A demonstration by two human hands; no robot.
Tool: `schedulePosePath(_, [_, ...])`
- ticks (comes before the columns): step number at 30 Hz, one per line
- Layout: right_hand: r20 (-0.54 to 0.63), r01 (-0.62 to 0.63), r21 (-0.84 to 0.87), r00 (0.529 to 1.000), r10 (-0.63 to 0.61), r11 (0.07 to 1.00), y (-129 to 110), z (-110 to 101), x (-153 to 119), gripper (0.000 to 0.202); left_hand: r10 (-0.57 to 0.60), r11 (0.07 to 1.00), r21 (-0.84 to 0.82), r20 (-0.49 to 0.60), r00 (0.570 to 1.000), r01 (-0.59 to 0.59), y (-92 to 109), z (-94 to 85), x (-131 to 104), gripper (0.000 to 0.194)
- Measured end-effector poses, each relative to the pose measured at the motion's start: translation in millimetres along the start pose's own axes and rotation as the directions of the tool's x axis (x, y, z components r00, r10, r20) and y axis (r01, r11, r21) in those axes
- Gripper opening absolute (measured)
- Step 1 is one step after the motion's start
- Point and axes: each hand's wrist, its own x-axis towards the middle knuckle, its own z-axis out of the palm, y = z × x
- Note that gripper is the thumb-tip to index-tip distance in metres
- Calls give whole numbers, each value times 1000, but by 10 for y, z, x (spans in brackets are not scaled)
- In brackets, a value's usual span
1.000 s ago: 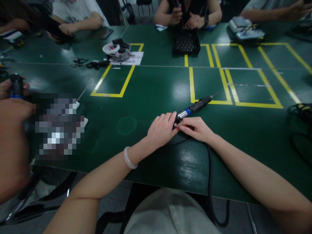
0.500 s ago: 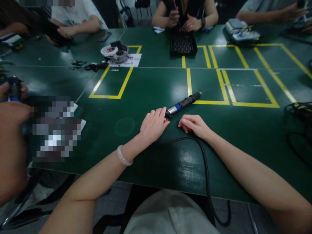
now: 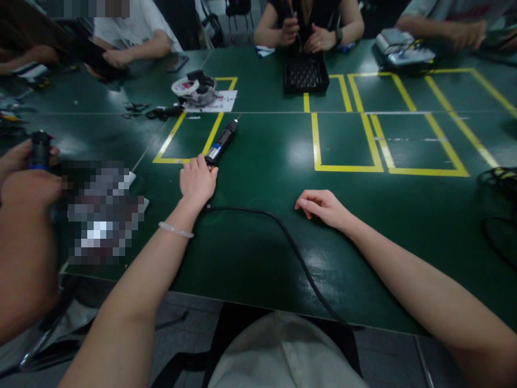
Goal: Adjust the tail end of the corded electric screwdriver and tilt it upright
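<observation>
My left hand [image 3: 197,182] is closed around the rear end of an electric screwdriver [image 3: 223,142], silver, black and blue. The tool lies low over the green table [image 3: 258,258], its thin bit pointing away from me and slightly right. A black cord [image 3: 283,229] runs from beneath that wrist across the table to the front edge. Further right, my right hand [image 3: 325,208] rests on the tabletop with fingers loosely curled in; nothing shows in them.
At the left, another person's hands hold a dark tool [image 3: 39,151] beside a blurred-out packet [image 3: 107,215]. Tape rolls [image 3: 194,89] lie on a white paper [image 3: 226,101]. Across the table, a co-worker handles a black tray [image 3: 306,75]. Dark cables [image 3: 503,180] are coiled at right.
My left hand has moved left and a little away from me with the electric screwdriver, whose bit has swung to point farther forward. The cord has been drawn left. My right hand stays put.
</observation>
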Motion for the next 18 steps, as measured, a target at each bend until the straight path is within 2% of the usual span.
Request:
schedulePosePath(3, [3,-10,12,1000,10,1000,8,7,1,36,-119,993,23,-23,993,120,-273,80,206,57])
schedulePosePath(8, [1,-18,18,1000,18,1000,22,12,1,33,-225,974,38,-17,974,225,-641,156,491,58])
schedulePosePath(12, [3,-26,21,1000,26,999,17,13,6,32,-319,948,21,24,948,318,-776,182,654,61])
schedulePosePath(18, [7,-37,32,999,37,999,44,18,12,30,-348,937,43,50,936,346,-910,230,766,61])
